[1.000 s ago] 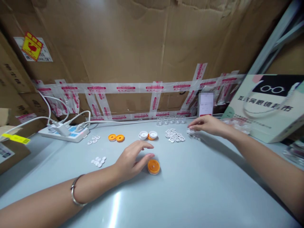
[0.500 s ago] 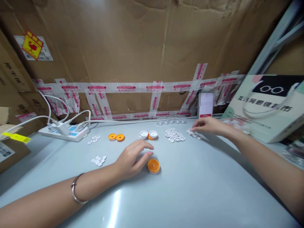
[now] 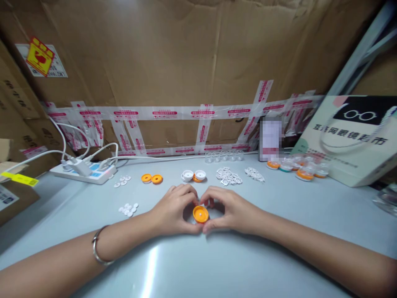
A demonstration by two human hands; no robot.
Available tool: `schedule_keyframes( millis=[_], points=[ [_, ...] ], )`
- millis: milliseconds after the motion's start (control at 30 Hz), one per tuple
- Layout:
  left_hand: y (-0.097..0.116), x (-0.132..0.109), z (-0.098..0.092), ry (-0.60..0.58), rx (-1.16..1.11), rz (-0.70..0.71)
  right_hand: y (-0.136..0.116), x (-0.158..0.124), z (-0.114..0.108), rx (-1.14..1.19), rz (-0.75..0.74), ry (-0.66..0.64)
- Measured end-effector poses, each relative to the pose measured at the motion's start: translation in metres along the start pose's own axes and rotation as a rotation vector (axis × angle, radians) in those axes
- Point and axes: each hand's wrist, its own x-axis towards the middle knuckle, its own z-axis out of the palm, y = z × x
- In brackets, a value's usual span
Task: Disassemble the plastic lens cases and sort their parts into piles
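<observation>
An orange round plastic part (image 3: 200,215), like a shallow cup with a small white spot at its centre, sits low over the table between my hands. My left hand (image 3: 177,209) curves around its left side, thumb at the near rim and fingertips at the far rim. From the right, my right hand (image 3: 231,210) closes on the same part, thumb near and index finger far. Whether a small white piece is also between the right fingertips, I cannot make out. Beyond the hands lie two piles of small white cut-out pieces, a larger pile (image 3: 228,176) and a smaller pile (image 3: 254,174).
Orange discs (image 3: 151,179), white round cups (image 3: 193,176) and small white caps (image 3: 128,209) lie about the table. Clear domes (image 3: 223,156) line the back. A phone (image 3: 270,138), clear-topped round cases (image 3: 305,171) and a paper bag (image 3: 347,140) stand right; a power strip (image 3: 83,171) lies left.
My right hand has come from the smaller white pile to the orange part. My left hand has closed in around that part's left side. The clear-topped cases at right are now uncovered.
</observation>
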Motion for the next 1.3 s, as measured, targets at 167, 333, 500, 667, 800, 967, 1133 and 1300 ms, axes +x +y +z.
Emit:
schedule_keyframes(
  millis=[167,333,500,667,800,967,1133,1300],
  points=[
    [-0.003,0.000,0.000,-0.023,-0.095,0.006,0.005,0.002,0.008,0.142,0.088,-0.023],
    [-0.004,0.002,0.000,-0.032,-0.177,-0.005,0.009,0.003,0.009,0.216,0.093,-0.011],
    [-0.004,0.003,0.000,-0.047,-0.195,-0.018,0.015,0.005,0.011,0.319,0.121,0.073],
    [-0.003,0.002,-0.001,-0.051,-0.178,-0.037,0.024,0.012,0.007,0.121,0.169,0.276],
    [-0.003,0.001,-0.001,-0.045,-0.166,-0.048,0.031,0.016,0.007,-0.023,0.167,0.294],
    [-0.002,0.001,-0.002,-0.059,-0.150,-0.049,0.033,0.019,0.009,0.046,0.202,0.291],
    [-0.002,0.001,-0.002,-0.045,-0.137,-0.035,0.026,0.014,0.005,0.097,0.165,0.287],
    [-0.003,0.002,-0.002,-0.001,-0.101,-0.028,0.023,0.004,0.001,0.047,0.016,0.042]
  ],
)
